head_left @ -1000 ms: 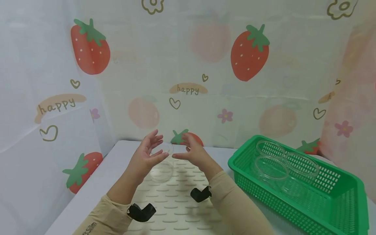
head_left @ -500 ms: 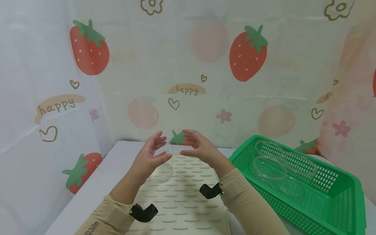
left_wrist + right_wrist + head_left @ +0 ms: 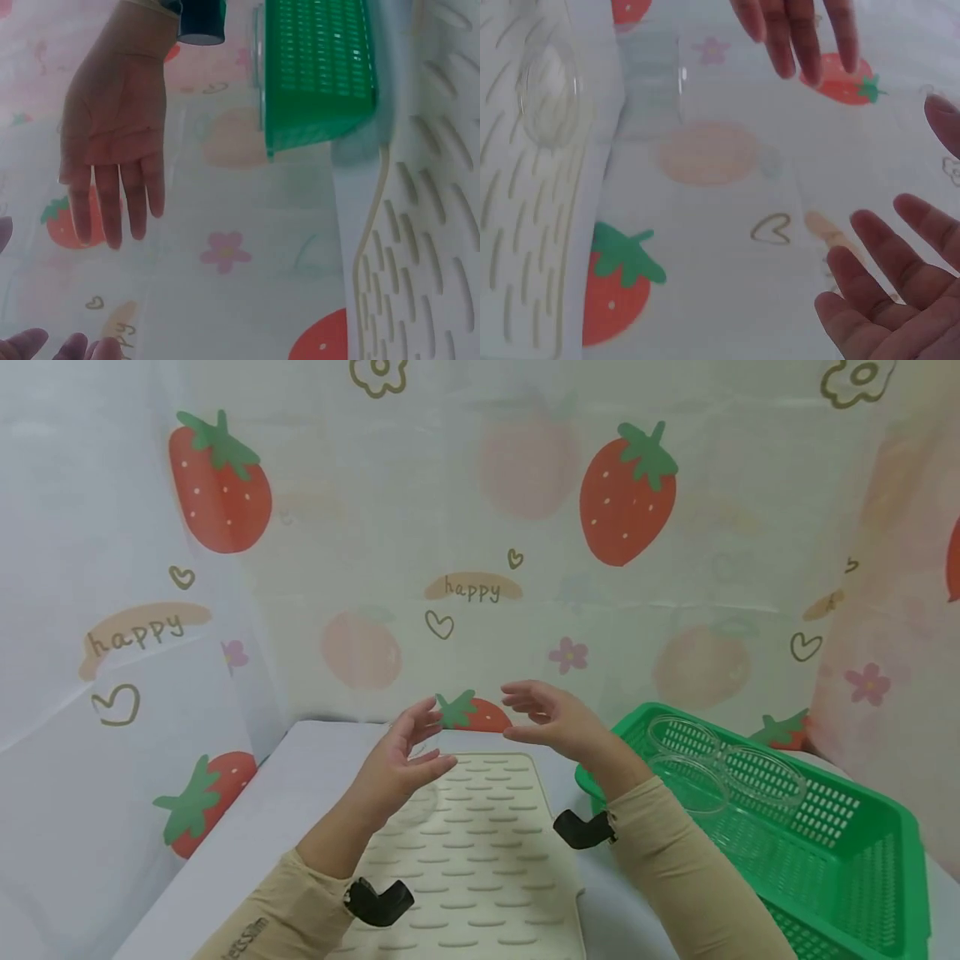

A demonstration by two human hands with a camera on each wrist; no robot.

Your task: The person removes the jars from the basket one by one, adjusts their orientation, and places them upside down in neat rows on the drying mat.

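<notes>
My left hand (image 3: 393, 772) hovers over the left side of a ribbed cream mat (image 3: 480, 839), thumb and fingers loosely bent, holding nothing. Partly hidden behind it is a clear round container (image 3: 423, 806). In the right wrist view this clear container (image 3: 651, 82) shows only as a faint outline with a bright rim. My right hand (image 3: 566, 727) is raised beyond the mat's right side, near the green basket (image 3: 847, 877), with nothing in its grasp. Its palm and relaxed fingers show in the left wrist view, where the right hand (image 3: 116, 135) is well apart from the left fingertips (image 3: 71, 349).
Several clear round containers (image 3: 690, 785) sit in the back left part of the basket. A white-covered table (image 3: 225, 852) lies under the mat. Printed cloth with strawberries (image 3: 627, 497) hangs behind and along both sides.
The right hand has moved right and slightly up, away from the left hand and towards the basket. The left hand has drifted slightly right. The clear container stays at the left of the mat.
</notes>
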